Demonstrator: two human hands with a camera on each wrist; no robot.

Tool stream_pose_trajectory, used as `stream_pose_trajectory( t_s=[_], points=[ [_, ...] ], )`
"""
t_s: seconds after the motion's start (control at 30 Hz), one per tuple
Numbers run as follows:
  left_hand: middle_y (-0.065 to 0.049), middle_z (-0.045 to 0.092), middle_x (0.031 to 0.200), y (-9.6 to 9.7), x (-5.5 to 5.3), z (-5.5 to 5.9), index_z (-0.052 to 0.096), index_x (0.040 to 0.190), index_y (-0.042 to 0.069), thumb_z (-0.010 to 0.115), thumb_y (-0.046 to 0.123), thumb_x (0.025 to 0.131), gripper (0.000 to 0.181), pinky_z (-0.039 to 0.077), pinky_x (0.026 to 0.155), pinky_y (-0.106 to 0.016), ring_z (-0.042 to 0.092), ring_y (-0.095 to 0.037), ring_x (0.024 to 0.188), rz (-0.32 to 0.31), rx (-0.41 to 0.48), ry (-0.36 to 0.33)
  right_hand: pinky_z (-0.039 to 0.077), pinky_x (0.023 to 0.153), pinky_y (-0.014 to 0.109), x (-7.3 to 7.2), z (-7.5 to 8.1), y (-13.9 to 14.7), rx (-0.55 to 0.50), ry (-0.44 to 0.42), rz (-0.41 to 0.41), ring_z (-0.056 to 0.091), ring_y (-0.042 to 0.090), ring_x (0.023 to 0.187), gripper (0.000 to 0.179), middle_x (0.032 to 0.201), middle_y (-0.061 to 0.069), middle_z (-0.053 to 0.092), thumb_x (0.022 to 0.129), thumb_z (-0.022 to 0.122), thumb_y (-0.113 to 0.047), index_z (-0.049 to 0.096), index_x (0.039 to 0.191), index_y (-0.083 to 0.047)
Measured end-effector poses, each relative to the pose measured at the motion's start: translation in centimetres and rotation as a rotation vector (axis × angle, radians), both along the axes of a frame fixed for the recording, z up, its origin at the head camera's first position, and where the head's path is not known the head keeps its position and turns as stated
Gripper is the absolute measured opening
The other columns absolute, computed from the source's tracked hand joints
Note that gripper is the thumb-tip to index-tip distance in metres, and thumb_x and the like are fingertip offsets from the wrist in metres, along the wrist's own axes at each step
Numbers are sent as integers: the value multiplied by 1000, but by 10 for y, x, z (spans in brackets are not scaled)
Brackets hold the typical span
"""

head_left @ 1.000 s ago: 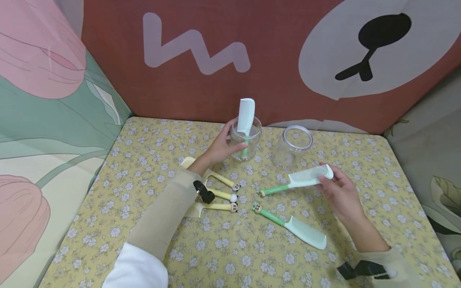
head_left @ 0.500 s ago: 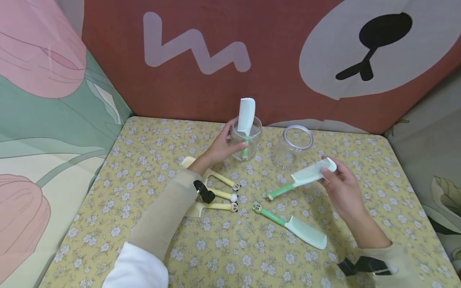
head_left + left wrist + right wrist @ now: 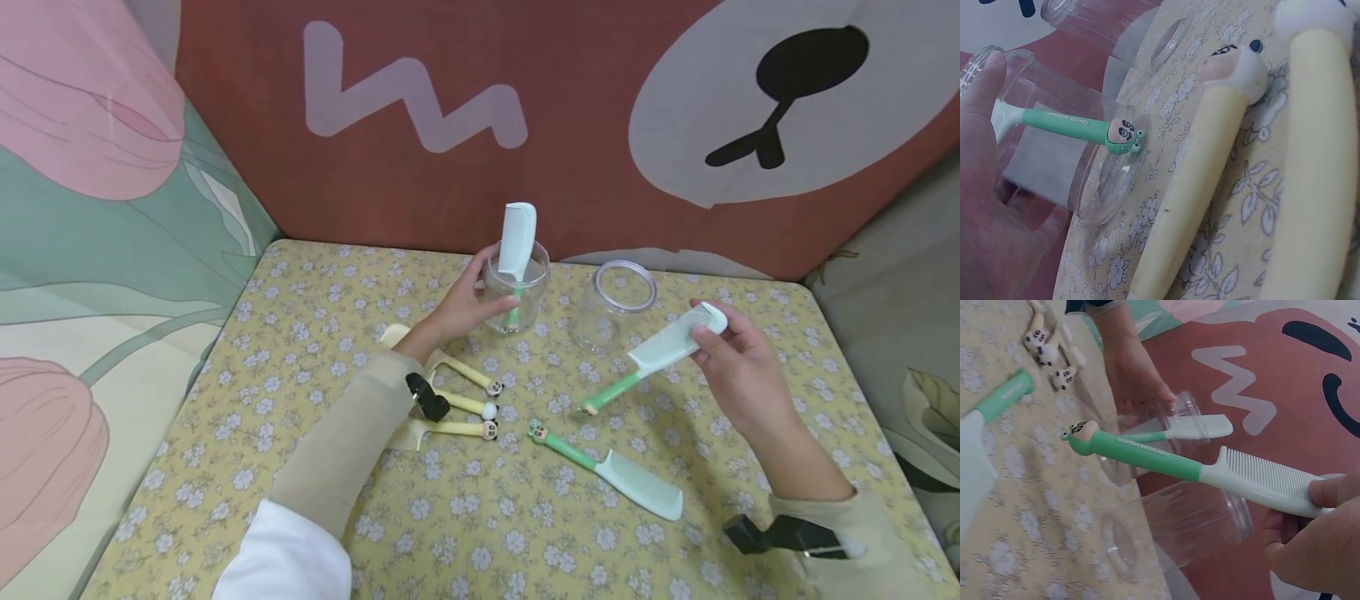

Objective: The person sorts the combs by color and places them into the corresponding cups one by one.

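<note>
My left hand point(image 3: 463, 307) grips a clear plastic jar point(image 3: 534, 310), thumb on the near side and fingers round the left. In that jar stands a green-handled comb point(image 3: 517, 240), its pale toothed end up and its character-head tip at the bottom. My right hand point(image 3: 746, 367) pinches the pale end of another green-handled comb point(image 3: 667, 343) between thumb and fingers. That comb is raised over the cloth, its green handle point(image 3: 1141, 459) slanting down to the left. A third green-handled comb point(image 3: 637, 485) lies on the cloth below it.
A second clear jar point(image 3: 596, 325), open at the top, stands right of the held one. Several yellow combs point(image 3: 461, 429) lie under and beside my left forearm, partly hidden. A flowered yellow cloth point(image 3: 420, 533) covers the table; a printed backdrop point(image 3: 585, 192) rises behind.
My right hand has moved right and slightly up with its comb, whose handle now tips more steeply down. My left hand and the jar have stayed in place.
</note>
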State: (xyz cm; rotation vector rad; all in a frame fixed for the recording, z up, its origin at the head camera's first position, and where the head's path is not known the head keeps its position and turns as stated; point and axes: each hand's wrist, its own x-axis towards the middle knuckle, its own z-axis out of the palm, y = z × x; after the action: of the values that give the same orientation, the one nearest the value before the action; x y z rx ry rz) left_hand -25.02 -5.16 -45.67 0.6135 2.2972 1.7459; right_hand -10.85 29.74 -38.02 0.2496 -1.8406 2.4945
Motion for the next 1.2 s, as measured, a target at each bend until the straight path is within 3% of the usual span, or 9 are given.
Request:
stream_pose_trajectory(
  t_s=[0.37, 0.6, 0.77, 1.2],
  points=[
    [-1, 31, 163, 0, 0, 0, 17, 163, 29, 76, 26, 94, 91, 35, 116, -45, 34, -19, 147, 8, -9, -4, 51, 92, 19, -13, 31, 6, 64, 43, 16, 49, 15, 113, 30, 135, 8, 45, 105, 47, 6, 60, 131, 0],
    [-2, 32, 162, 0, 0, 1, 16, 163, 29, 76, 24, 95, 91, 35, 115, -45, 36, -22, 145, 1, -3, -4, 51, 93, 18, -20, 51, 6, 108, 62, -17, 45, 18, 118, 32, 138, 9, 46, 104, 49, 4, 57, 135, 3],
    [-1, 35, 160, 0, 0, 0, 16, 163, 31, 76, 26, 95, 90, 37, 114, -44, 39, -20, 142, -1, -4, -8, 49, 96, 17, -27, 66, 4, 162, 50, -56, 42, 20, 125, 37, 141, 10, 43, 103, 54, 0, 54, 140, 3],
    [1, 35, 160, 0, 1, 1, 17, 163, 31, 76, 28, 95, 90, 36, 115, -43, 37, -19, 143, 6, -2, -15, 50, 98, 20, -49, 97, -10, 166, 25, -82, 41, 22, 128, 39, 143, 9, 43, 101, 61, -5, 56, 139, 2]
  ],
)
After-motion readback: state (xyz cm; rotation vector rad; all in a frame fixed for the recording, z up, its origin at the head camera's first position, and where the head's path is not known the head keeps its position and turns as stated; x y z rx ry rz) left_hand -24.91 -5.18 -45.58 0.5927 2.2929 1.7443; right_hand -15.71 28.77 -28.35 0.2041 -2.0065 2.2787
